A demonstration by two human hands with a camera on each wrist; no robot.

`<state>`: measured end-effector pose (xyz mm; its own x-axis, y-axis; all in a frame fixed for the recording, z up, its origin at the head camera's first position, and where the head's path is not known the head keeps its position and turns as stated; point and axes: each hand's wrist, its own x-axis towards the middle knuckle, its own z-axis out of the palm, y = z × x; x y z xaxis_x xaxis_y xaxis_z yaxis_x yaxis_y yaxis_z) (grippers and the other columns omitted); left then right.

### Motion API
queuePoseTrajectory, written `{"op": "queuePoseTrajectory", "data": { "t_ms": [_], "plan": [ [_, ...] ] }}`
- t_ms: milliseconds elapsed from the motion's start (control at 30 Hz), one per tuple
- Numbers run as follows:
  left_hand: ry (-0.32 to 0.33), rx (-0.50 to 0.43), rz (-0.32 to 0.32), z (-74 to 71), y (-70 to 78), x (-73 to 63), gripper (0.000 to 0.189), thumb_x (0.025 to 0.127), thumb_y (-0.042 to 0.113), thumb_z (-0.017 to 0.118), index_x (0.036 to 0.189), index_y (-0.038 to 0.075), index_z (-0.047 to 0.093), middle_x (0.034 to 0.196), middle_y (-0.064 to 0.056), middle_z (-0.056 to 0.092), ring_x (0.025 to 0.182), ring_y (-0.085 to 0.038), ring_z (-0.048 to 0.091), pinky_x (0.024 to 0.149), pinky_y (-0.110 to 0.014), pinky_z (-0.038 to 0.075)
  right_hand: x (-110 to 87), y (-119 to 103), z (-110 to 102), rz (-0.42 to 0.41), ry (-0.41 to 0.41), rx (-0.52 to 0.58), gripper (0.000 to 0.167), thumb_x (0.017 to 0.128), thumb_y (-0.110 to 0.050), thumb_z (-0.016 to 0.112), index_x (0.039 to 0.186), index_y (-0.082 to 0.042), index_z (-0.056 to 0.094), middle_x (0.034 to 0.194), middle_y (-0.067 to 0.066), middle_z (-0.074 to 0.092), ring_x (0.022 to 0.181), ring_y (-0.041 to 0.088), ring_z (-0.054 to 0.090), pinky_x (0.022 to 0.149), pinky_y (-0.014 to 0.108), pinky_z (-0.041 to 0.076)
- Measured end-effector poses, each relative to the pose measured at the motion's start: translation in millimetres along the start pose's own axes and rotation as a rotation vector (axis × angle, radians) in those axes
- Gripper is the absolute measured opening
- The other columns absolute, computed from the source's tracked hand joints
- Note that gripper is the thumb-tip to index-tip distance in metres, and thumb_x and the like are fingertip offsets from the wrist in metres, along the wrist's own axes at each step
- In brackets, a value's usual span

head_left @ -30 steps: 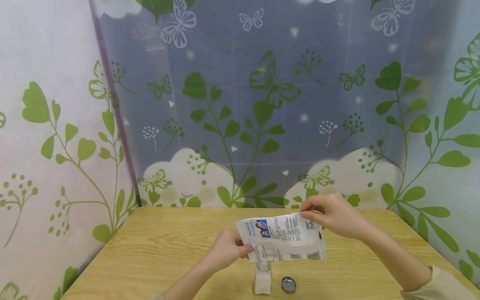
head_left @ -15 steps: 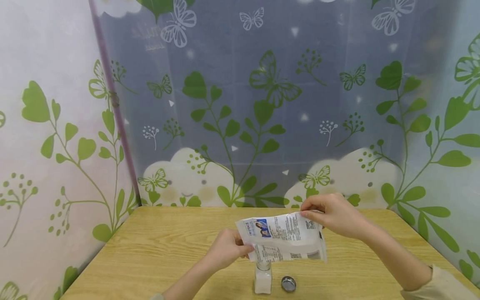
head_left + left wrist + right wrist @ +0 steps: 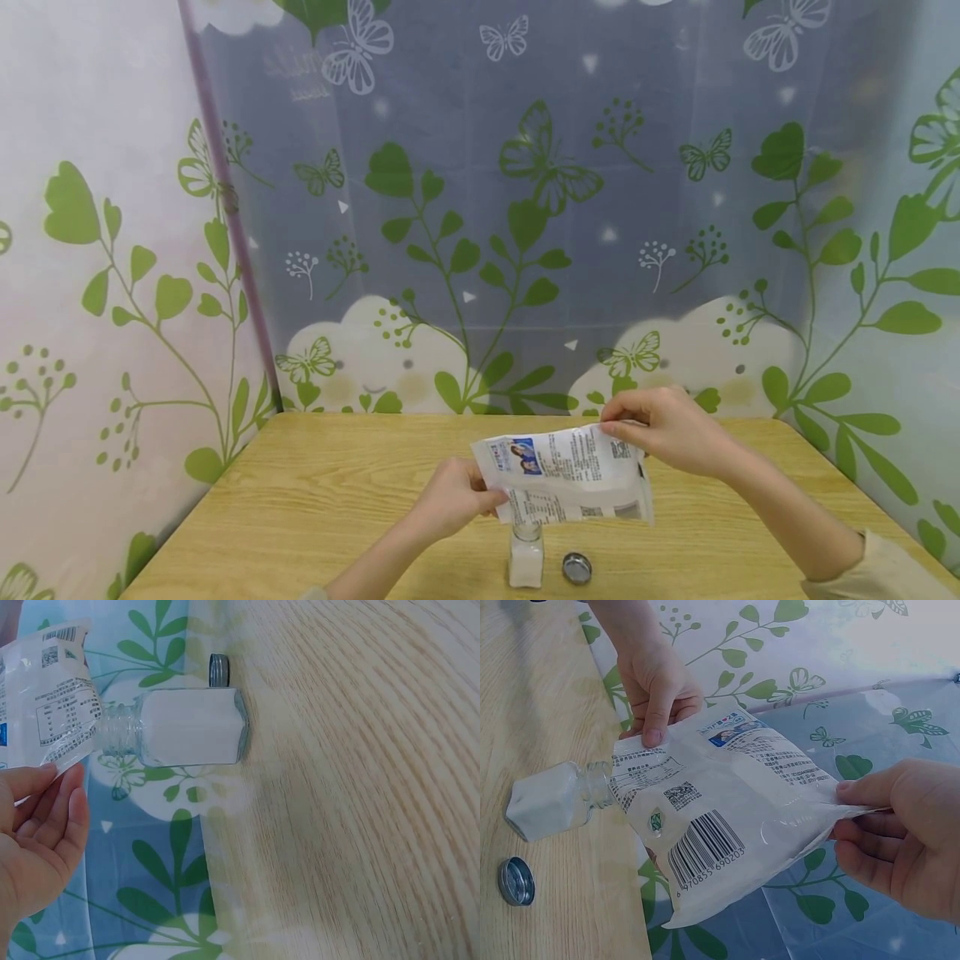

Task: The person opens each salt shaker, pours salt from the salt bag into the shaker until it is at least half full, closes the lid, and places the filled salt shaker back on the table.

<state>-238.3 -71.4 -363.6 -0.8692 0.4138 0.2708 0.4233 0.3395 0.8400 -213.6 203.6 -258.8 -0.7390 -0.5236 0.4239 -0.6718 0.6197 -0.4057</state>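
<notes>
Both hands hold a white printed plastic pouch (image 3: 570, 471) tilted above a glass jar (image 3: 527, 560). My left hand (image 3: 456, 500) pinches the pouch's left end between thumb and fingers, low down by the jar's mouth. At the upper right edge, my right hand (image 3: 663, 433) pinches the pouch between thumb and fingertips. The square jar (image 3: 191, 726) stands upright on the table, with white powder filling its body up to about the shoulder. In the right wrist view a corner of the pouch (image 3: 735, 799) overlaps the jar's threaded neck (image 3: 600, 784). The pouch hides the jar's mouth from the head view.
A round silver metal lid (image 3: 577, 568) lies on the wooden table (image 3: 337, 492), just right of the jar. Behind the table hangs a blue curtain (image 3: 465, 250) printed with green leaves and butterflies, and pale printed panels (image 3: 135, 250) close off both sides.
</notes>
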Motion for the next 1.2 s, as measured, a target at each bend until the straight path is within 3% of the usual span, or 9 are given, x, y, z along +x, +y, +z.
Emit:
{"op": "queuePoseTrajectory", "data": {
  "t_ms": [367,567,733,967,1200],
  "plan": [
    [0.002,0.011,0.004,-0.2,-0.3,0.6,0.012,0.077,0.000,0.068,0.088,-0.005,0.070,0.078,-0.009,0.069,0.063,-0.017,0.063,0.057,-0.033,0.054,0.3,-0.1,-0.4,0.006,-0.005,0.000,0.006,0.088,-0.015,0.063,0.090,-0.010,0.067,0.080,-0.005,0.065,0.059,0.004,0.054,0.049,0.024,0.048],
    [-0.003,0.016,0.001,-0.5,0.1,0.8,0.013,0.077,0.000,0.068,0.089,-0.004,0.070,0.078,-0.009,0.069,0.064,-0.017,0.063,0.056,-0.030,0.053,0.4,-0.3,-0.4,0.009,-0.007,0.001,0.006,0.089,-0.015,0.063,0.091,-0.010,0.067,0.081,-0.005,0.066,0.059,0.004,0.054,0.049,0.024,0.048],
    [-0.009,0.010,0.011,-0.9,-0.7,1.4,0.013,0.077,0.000,0.068,0.090,-0.005,0.070,0.078,-0.009,0.069,0.063,-0.017,0.063,0.058,-0.037,0.054,0.7,-1.3,-0.7,0.004,-0.006,-0.001,0.006,0.088,-0.014,0.063,0.090,-0.010,0.067,0.080,-0.005,0.065,0.059,0.004,0.054,0.050,0.024,0.048],
    [-0.009,0.000,0.006,-0.7,-1.3,1.1,0.014,0.077,0.000,0.069,0.090,-0.004,0.071,0.079,-0.009,0.069,0.064,-0.018,0.064,0.055,-0.026,0.052,0.9,-3.2,-1.4,0.010,-0.009,-0.002,0.006,0.088,-0.013,0.063,0.090,-0.010,0.067,0.080,-0.005,0.065,0.059,0.004,0.054,0.050,0.024,0.048],
    [-0.010,0.009,0.017,-0.3,-2.2,1.6,0.015,0.077,0.000,0.068,0.091,-0.004,0.070,0.080,-0.010,0.070,0.063,-0.013,0.063,0.056,-0.033,0.054,1.2,-3.5,-1.5,0.012,-0.012,0.009,0.004,0.087,-0.011,0.063,0.089,-0.009,0.067,0.080,-0.005,0.065,0.062,0.004,0.056,0.052,0.024,0.049]
  ]
}}
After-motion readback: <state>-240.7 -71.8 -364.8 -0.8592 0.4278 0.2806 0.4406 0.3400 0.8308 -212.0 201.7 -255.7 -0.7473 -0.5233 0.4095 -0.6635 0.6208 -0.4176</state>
